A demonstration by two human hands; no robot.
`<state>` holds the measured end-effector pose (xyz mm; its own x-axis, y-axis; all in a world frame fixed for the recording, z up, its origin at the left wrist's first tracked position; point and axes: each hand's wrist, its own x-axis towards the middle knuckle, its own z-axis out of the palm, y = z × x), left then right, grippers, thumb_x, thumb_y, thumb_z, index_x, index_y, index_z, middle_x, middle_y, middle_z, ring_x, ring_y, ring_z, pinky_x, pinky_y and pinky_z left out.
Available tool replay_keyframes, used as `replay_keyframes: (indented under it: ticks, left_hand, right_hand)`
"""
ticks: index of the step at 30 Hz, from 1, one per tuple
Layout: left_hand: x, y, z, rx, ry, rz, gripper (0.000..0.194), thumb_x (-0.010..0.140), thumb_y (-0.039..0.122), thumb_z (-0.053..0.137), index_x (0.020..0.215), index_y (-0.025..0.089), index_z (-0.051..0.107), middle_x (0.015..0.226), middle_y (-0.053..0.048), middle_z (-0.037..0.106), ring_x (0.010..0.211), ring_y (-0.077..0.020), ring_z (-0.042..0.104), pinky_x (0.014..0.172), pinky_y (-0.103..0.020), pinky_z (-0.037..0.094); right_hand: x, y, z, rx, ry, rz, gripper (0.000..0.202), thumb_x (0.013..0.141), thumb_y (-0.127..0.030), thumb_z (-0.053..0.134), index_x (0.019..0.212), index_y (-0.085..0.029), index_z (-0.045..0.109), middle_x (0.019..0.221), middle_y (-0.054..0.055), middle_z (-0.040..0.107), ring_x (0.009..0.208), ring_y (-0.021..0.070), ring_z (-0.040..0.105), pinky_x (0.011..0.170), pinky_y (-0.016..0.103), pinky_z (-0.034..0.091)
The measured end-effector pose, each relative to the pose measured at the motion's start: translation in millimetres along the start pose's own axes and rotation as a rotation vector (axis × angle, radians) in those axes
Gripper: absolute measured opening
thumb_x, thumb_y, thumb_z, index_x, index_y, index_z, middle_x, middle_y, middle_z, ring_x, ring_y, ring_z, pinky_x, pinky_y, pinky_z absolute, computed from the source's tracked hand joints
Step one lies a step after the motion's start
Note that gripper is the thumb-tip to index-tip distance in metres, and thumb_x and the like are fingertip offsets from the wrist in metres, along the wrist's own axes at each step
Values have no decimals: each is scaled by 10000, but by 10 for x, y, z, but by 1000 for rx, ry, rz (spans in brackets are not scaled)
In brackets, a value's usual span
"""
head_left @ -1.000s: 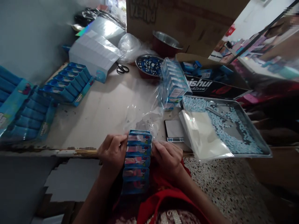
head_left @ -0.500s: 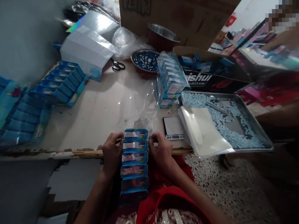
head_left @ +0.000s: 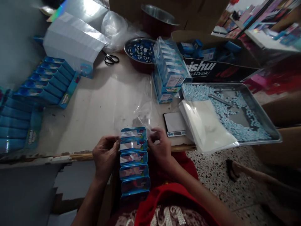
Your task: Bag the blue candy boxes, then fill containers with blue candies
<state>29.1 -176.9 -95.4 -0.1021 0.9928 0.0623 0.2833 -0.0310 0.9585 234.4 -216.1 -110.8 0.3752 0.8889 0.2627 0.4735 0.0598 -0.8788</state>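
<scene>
A row of several blue candy boxes [head_left: 133, 159] runs from the table edge toward my body, with their windowed faces up. A clear plastic bag [head_left: 143, 106] lies on the table at the row's far end and reaches around its first boxes. My left hand [head_left: 105, 156] is closed at the left of the row, thumb and fingers pinching the bag's edge. On the right, my right hand [head_left: 161, 147] pinches the bag's other side, its fingers curled beside the top box.
A small digital scale [head_left: 175, 124], plastic sheets [head_left: 208, 125] and a tray of pale blue candies [head_left: 272, 139] lie to the right. Behind stand wrapped boxes [head_left: 170, 69], a bowl [head_left: 141, 64] and a carton [head_left: 223, 73]. Scissors [head_left: 110, 59] and filled displays [head_left: 47, 83] are left.
My left hand has shifted slightly left, away from the row, and the bag's mouth now shows around the top boxes. The head view has tilted down a little.
</scene>
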Motion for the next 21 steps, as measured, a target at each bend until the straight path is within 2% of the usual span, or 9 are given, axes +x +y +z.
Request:
replay_keyframes:
  ticks: [2,3,4,6,8,10,12,15,21]
  left_hand:
    - [-83,12,7,33,10,30,168,837,316,703,919,170,686,867,-44,735,791,-177,713,722,-271,576]
    - [-121,14,12,74,29,75,164,851,317,689,932,175,691,878,-43,740,803,-184,716,732,-280,576]
    - [-153,11,17,135,47,137,160,865,319,674,939,179,692,871,-37,740,795,-183,714,727,-281,571]
    - [-185,-2,21,282,60,266,146,906,310,621,949,185,683,829,-20,727,748,-167,696,692,-265,546]
    - [-177,-25,10,413,20,383,150,948,280,549,972,185,662,810,-16,707,716,-154,673,656,-253,509]
    - [-148,-51,-17,541,-37,507,160,969,266,494,971,180,630,820,-30,682,719,-165,656,637,-263,475]
    - [-118,-71,-58,653,-85,623,141,968,270,489,967,178,596,832,-42,660,733,-184,644,638,-277,450]
    - [-112,-76,-122,706,-130,739,77,965,231,498,959,184,558,805,-30,633,711,-179,625,619,-269,420]
    - [-300,0,-192,725,-159,894,109,982,140,457,931,190,539,736,-17,624,665,-166,618,621,-261,423]
  right_hand:
    - [20,-30,17,103,37,128,173,844,-238,696,999,-200,630,725,-33,686,611,124,637,584,221,500]
    - [23,-44,16,110,35,131,124,845,-249,709,937,-198,645,708,-31,682,598,122,632,565,218,493]
    - [18,-58,7,82,20,87,82,862,-259,708,881,-197,659,706,-23,685,603,123,633,567,220,491]
    - [-19,-82,-38,-40,-20,-108,80,918,-248,664,863,-200,695,739,3,708,659,134,653,634,241,508]
    - [-84,-97,-105,-162,-60,-331,124,963,-197,598,977,-205,720,825,32,742,764,156,686,741,275,524]
    - [-152,-98,-167,-235,-64,-438,196,978,-161,561,1105,-205,703,899,51,758,832,169,700,797,294,527]
    - [-203,-79,-206,-241,-20,-413,204,981,-180,567,1155,-196,672,876,39,751,770,155,696,740,273,526]
    - [-237,-20,-220,-220,52,-341,95,980,-255,606,1028,-202,669,765,-6,717,636,121,658,635,234,485]
    - [-308,82,-282,-256,-56,-463,231,1005,-259,562,787,-205,615,663,-19,636,575,100,559,599,233,405]
